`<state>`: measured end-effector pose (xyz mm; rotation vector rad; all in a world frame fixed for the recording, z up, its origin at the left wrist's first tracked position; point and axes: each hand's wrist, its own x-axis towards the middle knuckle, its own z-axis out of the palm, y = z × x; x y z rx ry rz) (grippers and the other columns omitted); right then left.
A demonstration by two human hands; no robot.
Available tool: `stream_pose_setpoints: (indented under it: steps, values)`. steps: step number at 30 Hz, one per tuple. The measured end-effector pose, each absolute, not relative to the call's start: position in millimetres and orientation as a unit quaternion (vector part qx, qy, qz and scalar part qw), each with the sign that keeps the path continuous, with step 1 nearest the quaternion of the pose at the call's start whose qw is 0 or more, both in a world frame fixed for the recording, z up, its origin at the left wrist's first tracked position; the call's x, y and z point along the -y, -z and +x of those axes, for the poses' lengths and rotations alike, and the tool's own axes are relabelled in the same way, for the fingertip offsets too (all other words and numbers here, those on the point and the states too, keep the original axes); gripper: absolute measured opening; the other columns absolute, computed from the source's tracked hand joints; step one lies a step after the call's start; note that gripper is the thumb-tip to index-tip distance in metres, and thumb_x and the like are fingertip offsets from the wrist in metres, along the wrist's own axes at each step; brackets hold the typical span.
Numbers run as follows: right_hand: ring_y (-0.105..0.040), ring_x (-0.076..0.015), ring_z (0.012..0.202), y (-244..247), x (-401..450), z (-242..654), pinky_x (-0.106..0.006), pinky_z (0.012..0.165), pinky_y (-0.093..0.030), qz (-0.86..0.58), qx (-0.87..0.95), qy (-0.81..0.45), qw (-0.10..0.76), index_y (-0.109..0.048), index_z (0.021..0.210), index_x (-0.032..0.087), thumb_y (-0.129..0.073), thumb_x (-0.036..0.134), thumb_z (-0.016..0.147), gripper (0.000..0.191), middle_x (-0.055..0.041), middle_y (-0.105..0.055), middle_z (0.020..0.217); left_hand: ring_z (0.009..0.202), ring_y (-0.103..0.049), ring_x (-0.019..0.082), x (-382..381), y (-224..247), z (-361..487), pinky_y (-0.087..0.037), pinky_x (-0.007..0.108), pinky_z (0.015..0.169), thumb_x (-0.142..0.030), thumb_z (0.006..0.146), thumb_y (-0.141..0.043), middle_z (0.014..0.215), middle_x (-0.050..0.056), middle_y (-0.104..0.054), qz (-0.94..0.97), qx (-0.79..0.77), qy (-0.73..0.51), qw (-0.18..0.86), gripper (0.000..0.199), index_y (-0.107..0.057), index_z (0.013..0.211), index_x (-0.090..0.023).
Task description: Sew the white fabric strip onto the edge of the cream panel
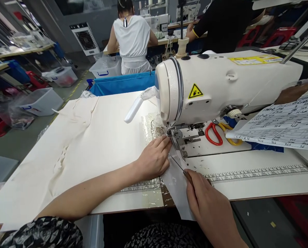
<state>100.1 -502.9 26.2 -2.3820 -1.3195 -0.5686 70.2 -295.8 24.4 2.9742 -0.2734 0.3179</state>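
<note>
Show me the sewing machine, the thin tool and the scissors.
Sewing machine [213,84]: head view, side of its white body.
Thin tool [178,164]: head view, its dark shaft.
Scissors [218,133]: head view, red handle loop.

Saw a smooth, glossy sewing machine [221,86] toward two o'clock, matt paper sheet [280,120] toward three, cloth trough [125,82] toward eleven, slim metal tool [177,163] toward five.

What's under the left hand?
White material shows at the edge of the left hand, and ruler markings just below the wrist. Whatever lies directly beneath is covered.
</note>
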Motion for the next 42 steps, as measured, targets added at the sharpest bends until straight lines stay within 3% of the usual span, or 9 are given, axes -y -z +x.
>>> stream_pose_setpoints:
  steps: [11, 17, 24, 28, 32, 35, 42]
  values:
    - [-0.071, -0.0143, 0.066, -29.0, 495.0, 102.2, -0.021, 0.049, -0.047, -0.845, 0.461, 0.202, 0.180, -0.057, 0.105, 0.013, -0.030, 0.013, 0.102, 0.027, -0.0057, -0.072, 0.083, 0.138, -0.042, 0.034, 304.8, -25.9, 62.4, -0.032, 0.049, 0.116, -0.024, 0.093, -0.041, 0.142, 0.023, -0.049, 0.988, 0.098, -0.113, 0.045, 0.051, -0.047, 0.136, 0.001]
    - [-0.071, -0.0140, 0.065, -29.3, 490.7, 102.9, -0.022, 0.051, -0.046, -0.844, 0.459, 0.209, 0.182, -0.056, 0.104, 0.014, -0.028, 0.013, 0.102, 0.028, -0.0046, -0.071, 0.081, 0.136, -0.044, 0.031, 305.6, -28.9, 60.1, -0.030, 0.048, 0.117, -0.026, 0.095, -0.036, 0.140, 0.019, -0.053, 0.988, 0.107, -0.106, 0.035, 0.048, -0.048, 0.136, -0.004]
    - [-0.068, -0.0120, 0.061, -26.9, 483.1, 105.0, -0.021, 0.050, -0.043, -0.845, 0.460, 0.206, 0.178, -0.058, 0.102, 0.015, -0.027, 0.014, 0.103, 0.032, -0.0038, -0.071, 0.079, 0.135, -0.044, 0.032, 298.8, -27.6, 63.6, -0.027, 0.051, 0.119, -0.026, 0.095, -0.037, 0.140, 0.021, -0.052, 0.987, 0.112, -0.106, 0.048, 0.048, -0.050, 0.133, 0.000]
    - [-0.067, -0.0118, 0.057, -25.3, 476.9, 108.0, -0.021, 0.045, -0.040, -0.844, 0.461, 0.216, 0.169, -0.060, 0.100, 0.014, -0.025, 0.014, 0.103, 0.035, -0.0043, -0.072, 0.078, 0.135, -0.039, 0.034, 295.7, -30.2, 66.6, -0.032, 0.052, 0.114, -0.025, 0.094, -0.042, 0.139, 0.019, -0.051, 0.990, 0.079, -0.110, 0.038, 0.045, -0.053, 0.133, -0.006]
    - [-0.067, -0.0146, 0.055, -23.4, 470.2, 111.0, -0.023, 0.044, -0.039, -0.852, 0.449, 0.205, 0.174, -0.062, 0.098, 0.014, -0.029, 0.014, 0.101, 0.033, -0.0039, -0.072, 0.075, 0.120, -0.048, 0.033, 294.8, -31.8, 70.6, -0.040, 0.049, 0.106, -0.027, 0.093, -0.046, 0.125, 0.019, -0.055, 0.993, 0.047, -0.104, 0.016, 0.043, -0.055, 0.131, -0.008]
    - [-0.065, -0.0155, 0.049, -23.6, 467.6, 112.6, -0.025, 0.041, -0.037, -0.856, 0.441, 0.191, 0.189, -0.062, 0.098, 0.015, -0.030, 0.016, 0.101, 0.032, -0.0033, -0.071, 0.070, 0.117, -0.050, 0.031, 291.1, -29.6, 73.8, -0.038, 0.049, 0.107, -0.028, 0.094, -0.047, 0.126, 0.019, -0.055, 0.992, 0.057, -0.108, -0.005, 0.044, -0.054, 0.132, -0.007]
    - [-0.072, -0.0145, 0.063, -25.8, 476.9, 108.2, -0.019, 0.052, -0.052, -0.842, 0.442, 0.056, 0.304, -0.061, 0.108, 0.011, -0.033, 0.027, 0.104, 0.033, -0.0069, -0.076, 0.079, 0.130, -0.045, 0.029, 278.3, -29.9, 75.7, -0.028, 0.051, 0.116, -0.013, 0.097, -0.036, 0.135, 0.014, -0.055, 0.990, 0.072, -0.106, -0.062, 0.040, -0.054, 0.132, -0.008]
